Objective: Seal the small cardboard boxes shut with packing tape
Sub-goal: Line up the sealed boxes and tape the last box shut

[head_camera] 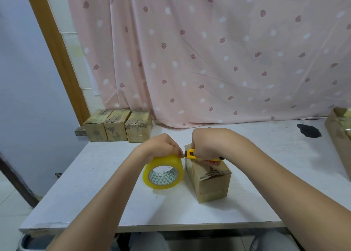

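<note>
A small worn cardboard box (210,184) stands on the white table (106,197), just right of centre. A yellow roll of packing tape (163,173) stands on edge beside the box's left side. My left hand (163,146) grips the top of the roll, fingers curled over it. My right hand (207,146) holds a yellow utility knife (191,154) over the box's top, its tip pointing left toward the roll. Whether a tape strip runs between roll and box is too faint to tell.
Three more small cardboard boxes (119,126) sit side by side at the table's far left corner. A larger open box (340,136) stands at the right edge, with a dark patch (308,130) near it. A pink curtain (209,51) hangs behind.
</note>
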`<state>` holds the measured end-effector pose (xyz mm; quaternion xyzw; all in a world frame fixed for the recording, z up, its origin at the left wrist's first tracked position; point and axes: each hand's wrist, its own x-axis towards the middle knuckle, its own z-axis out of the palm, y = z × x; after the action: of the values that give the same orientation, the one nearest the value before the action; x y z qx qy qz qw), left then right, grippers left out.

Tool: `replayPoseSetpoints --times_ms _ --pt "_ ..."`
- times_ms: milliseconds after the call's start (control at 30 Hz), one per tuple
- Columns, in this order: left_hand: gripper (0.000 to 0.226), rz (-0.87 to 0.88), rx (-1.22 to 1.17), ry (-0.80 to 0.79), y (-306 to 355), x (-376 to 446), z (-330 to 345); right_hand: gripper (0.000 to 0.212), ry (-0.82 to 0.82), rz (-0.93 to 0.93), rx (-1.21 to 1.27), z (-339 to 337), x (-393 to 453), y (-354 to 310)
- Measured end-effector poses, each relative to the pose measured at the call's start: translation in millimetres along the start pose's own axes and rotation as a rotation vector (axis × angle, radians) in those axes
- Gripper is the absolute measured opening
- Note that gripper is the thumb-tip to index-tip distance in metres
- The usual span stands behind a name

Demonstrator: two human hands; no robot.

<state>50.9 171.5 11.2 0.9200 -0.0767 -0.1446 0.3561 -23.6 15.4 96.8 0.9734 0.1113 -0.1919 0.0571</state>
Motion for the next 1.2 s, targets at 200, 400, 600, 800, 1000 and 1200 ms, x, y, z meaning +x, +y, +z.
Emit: replayPoseSetpoints --times_ms 200,400,600,800,1000,1200 --pt "0.013 -0.002 -0.01 -0.008 -2.1 -1.6 -1.5 0.023 -0.08 -0.014 -0.017 -3.3 2.4 -2.8" --pt "0.01 -0.027 -0.041 -0.02 -4.1 -3.8 -4.2 0.021 -0.084 0.01 0.135 -6.0 -6.1 5.7" --pt "0.01 -0.057 -0.061 -0.031 -4.3 -4.2 -3.6 0.028 0.099 0.055 0.352 -7.8 -14.7 48.9" --pt "0.011 0.001 -0.054 -0.012 -7.1 -6.3 0.5 0.024 0.25 0.244 0.32 47.0 41.9 93.2" --pt "0.012 0.024 -0.059 0.019 -8.4 -7.8 3.4 0.039 0.282 0.444 0.388 121.1 86.3 118.4" --pt "0.012 0.032 -0.087 0.039 -10.1 -9.6 3.4 0.041 0.362 0.536 0.437 135.0 88.1 119.5"
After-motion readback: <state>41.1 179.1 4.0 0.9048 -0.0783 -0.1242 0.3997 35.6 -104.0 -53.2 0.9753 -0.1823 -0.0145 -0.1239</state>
